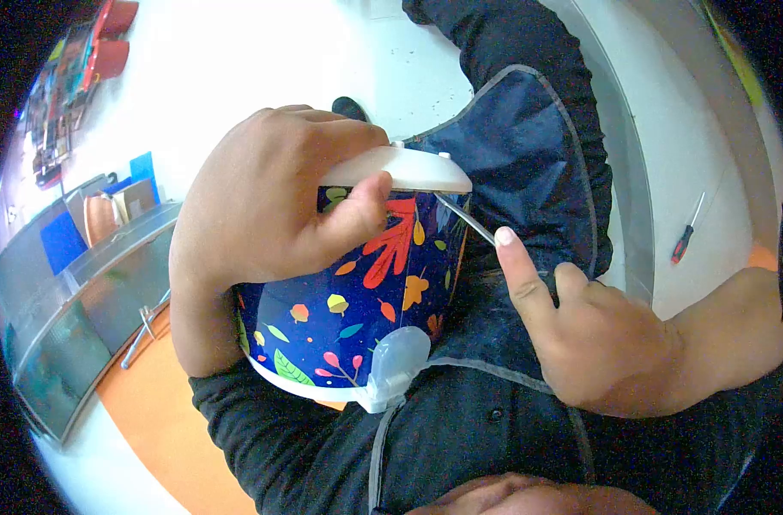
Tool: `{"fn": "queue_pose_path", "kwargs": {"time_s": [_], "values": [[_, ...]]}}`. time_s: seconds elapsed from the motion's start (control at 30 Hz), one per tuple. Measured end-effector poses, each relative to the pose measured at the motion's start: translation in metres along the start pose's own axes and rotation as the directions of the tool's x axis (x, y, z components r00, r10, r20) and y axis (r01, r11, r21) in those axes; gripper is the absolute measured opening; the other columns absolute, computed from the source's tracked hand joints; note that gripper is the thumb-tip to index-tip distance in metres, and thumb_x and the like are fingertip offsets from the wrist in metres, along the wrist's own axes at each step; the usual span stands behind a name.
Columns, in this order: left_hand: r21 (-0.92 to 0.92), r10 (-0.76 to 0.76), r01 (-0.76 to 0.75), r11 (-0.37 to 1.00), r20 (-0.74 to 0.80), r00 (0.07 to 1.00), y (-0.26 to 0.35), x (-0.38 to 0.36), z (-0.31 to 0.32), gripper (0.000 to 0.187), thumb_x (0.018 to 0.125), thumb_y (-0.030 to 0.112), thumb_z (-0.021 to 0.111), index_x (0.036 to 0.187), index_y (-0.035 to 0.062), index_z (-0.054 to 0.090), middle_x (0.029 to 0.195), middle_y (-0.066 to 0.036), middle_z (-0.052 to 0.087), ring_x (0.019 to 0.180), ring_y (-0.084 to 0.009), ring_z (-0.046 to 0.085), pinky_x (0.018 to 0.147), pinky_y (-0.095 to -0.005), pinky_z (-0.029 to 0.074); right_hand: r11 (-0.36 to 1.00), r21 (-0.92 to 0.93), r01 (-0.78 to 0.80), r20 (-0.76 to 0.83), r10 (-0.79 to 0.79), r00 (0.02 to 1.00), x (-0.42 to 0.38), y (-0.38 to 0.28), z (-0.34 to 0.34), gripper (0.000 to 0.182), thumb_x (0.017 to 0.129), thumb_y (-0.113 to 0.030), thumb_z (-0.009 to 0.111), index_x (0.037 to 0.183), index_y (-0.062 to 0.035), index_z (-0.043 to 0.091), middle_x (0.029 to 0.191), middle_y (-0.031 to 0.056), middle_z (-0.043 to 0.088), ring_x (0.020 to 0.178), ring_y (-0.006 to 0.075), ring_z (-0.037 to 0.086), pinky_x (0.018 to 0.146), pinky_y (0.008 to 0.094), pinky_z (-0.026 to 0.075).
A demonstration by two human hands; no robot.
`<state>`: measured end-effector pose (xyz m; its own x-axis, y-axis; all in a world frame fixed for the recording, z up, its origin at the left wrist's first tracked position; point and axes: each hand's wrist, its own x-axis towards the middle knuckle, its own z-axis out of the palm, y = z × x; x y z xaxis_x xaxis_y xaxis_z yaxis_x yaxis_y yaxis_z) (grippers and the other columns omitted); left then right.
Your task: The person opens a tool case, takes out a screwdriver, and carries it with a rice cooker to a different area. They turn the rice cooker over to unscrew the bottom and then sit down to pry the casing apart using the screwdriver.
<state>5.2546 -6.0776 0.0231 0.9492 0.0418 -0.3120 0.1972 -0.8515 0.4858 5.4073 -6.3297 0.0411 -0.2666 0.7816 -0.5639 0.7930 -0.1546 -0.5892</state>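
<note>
A rounded appliance body (323, 318), dark blue with colourful leaf prints, lies on the lap against my chest. It has a white end cap (421, 169) with small feet at the far end, and a translucent plastic piece (396, 365) at the near rim. My left hand (280, 189) is wrapped over the white cap and the body, thumb along the blue side. In my right hand (580, 330) is a tool with a thin metal shaft (468, 220). Its tip meets the seam under the cap. The index finger presses along the shaft; the tool's handle is hidden in the fist.
A red-and-black screwdriver (685, 240) lies on the pale surface at the right. A dark apron (529, 163) covers the lap. At the left are a glass-sided rack (91, 300), an orange surface (172, 412) and red bins (112, 60) farther off.
</note>
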Motion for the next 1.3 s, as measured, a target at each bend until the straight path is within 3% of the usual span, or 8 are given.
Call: {"fn": "queue_pose_path", "kwargs": {"time_s": [0.2, 0.37, 0.7, 0.9, 1.0, 1.07, 1.17, 1.3], "values": [[-0.033, 0.183, -0.189, 0.981, -0.136, 0.974, -0.008, 0.000, 0.000, 0.047, 0.068, 0.019, 0.052, 0.106, -0.0047, 0.067, 0.098, -0.024, 0.069, 0.087, -0.0409, 0.066, 0.081, -0.0445, 0.054, 0.998, -0.060, -0.023, -0.067, 0.019, 0.998, 0.000, 0.014, -0.005, 0.071, 0.090, -0.009, 0.058, 0.156, -0.0009, 0.031, 0.077, 0.0174, 0.054, 0.056, 0.0335, 0.058, 0.051, 0.0448, 0.049], [-0.085, 0.108, -0.130, 0.988, -0.229, 0.967, -0.003, -0.011, 0.004, 0.049, 0.062, 0.018, 0.050, 0.103, -0.0039, 0.066, 0.097, -0.021, 0.068, 0.087, -0.0373, 0.067, 0.081, -0.0414, 0.054, 0.952, -0.054, 0.303, -0.104, -0.307, 0.946, 0.025, 0.059, -0.059, 0.048, 0.093, -0.015, 0.062, 0.140, -0.0080, 0.056, 0.065, 0.0142, 0.061, 0.053, 0.0332, 0.061, 0.051, 0.0460, 0.049], [-0.108, 0.110, -0.116, 0.987, -0.055, 0.992, 0.000, -0.001, 0.002, 0.043, 0.065, 0.019, 0.050, 0.100, -0.0016, 0.065, 0.092, -0.021, 0.066, 0.084, -0.0420, 0.066, 0.078, -0.0463, 0.055, 0.953, 0.077, 0.294, 0.569, -0.285, 0.772, 0.092, 0.062, -0.151, 0.036, 0.091, -0.012, 0.067, 0.126, -0.0083, 0.069, 0.073, 0.0166, 0.070, 0.056, 0.0261, 0.065, 0.051, 0.0359, 0.046], [-0.036, 0.123, -0.122, 0.992, 0.055, 0.991, 0.006, 0.006, 0.008, 0.035, 0.066, 0.016, 0.051, 0.095, -0.0001, 0.064, 0.088, -0.020, 0.064, 0.080, -0.0419, 0.064, 0.073, -0.0498, 0.053, 0.847, 0.351, 0.399, 0.533, -0.532, 0.658, 0.109, 0.081, -0.130, 0.039, 0.092, -0.012, 0.065, 0.130, -0.0092, 0.067, 0.076, 0.0170, 0.072, 0.060, 0.0263, 0.069, 0.050, 0.0375, 0.047], [-0.050, 0.097, -0.093, 0.994, 0.079, 0.992, 0.007, 0.008, 0.008, 0.034, 0.067, 0.017, 0.050, 0.094, 0.0000, 0.064, 0.087, -0.020, 0.063, 0.080, -0.0412, 0.064, 0.072, -0.0502, 0.053, 0.921, 0.308, 0.237, 0.552, -0.376, 0.744, 0.093, 0.075, -0.130, 0.038, 0.091, -0.016, 0.067, 0.129, -0.0108, 0.068, 0.071, 0.0189, 0.068, 0.056, 0.0306, 0.066, 0.050, 0.0394, 0.048], [-0.055, 0.080, -0.076, 0.996, 0.086, 0.993, 0.006, 0.008, 0.007, 0.034, 0.068, 0.017, 0.050, 0.094, 0.0000, 0.064, 0.088, -0.019, 0.063, 0.082, -0.0408, 0.064, 0.072, -0.0502, 0.052, 0.897, 0.181, 0.403, 0.433, -0.441, 0.786, 0.075, 0.079, -0.114, 0.040, 0.091, -0.019, 0.067, 0.131, -0.0106, 0.066, 0.069, 0.0189, 0.066, 0.056, 0.0341, 0.065, 0.051, 0.0411, 0.050], [-0.036, 0.080, -0.077, 0.996, 0.084, 0.993, 0.005, 0.007, 0.008, 0.034, 0.068, 0.016, 0.050, 0.095, -0.0004, 0.064, 0.089, -0.020, 0.063, 0.083, -0.0408, 0.064, 0.074, -0.0500, 0.052, 0.913, -0.230, 0.337, 0.298, -0.263, 0.918, 0.038, 0.030, -0.089, 0.044, 0.091, -0.022, 0.068, 0.133, -0.0114, 0.062, 0.064, 0.0189, 0.062, 0.055, 0.0391, 0.062, 0.052, 0.0455, 0.050], [0.037, 0.129, -0.130, 0.991, 0.022, 0.991, 0.002, 0.011, 0.015, 0.036, 0.070, 0.017, 0.050, 0.098, -0.0016, 0.064, 0.092, -0.021, 0.064, 0.084, -0.0427, 0.064, 0.078, -0.0499, 0.053, 0.996, -0.018, 0.082, 0.188, -0.077, 0.979, 0.014, 0.034, -0.060, 0.046, 0.096, -0.020, 0.062, 0.137, -0.0034, 0.052, 0.067, 0.0214, 0.062, 0.062, 0.0414, 0.064, 0.057, 0.0502, 0.050]]}}
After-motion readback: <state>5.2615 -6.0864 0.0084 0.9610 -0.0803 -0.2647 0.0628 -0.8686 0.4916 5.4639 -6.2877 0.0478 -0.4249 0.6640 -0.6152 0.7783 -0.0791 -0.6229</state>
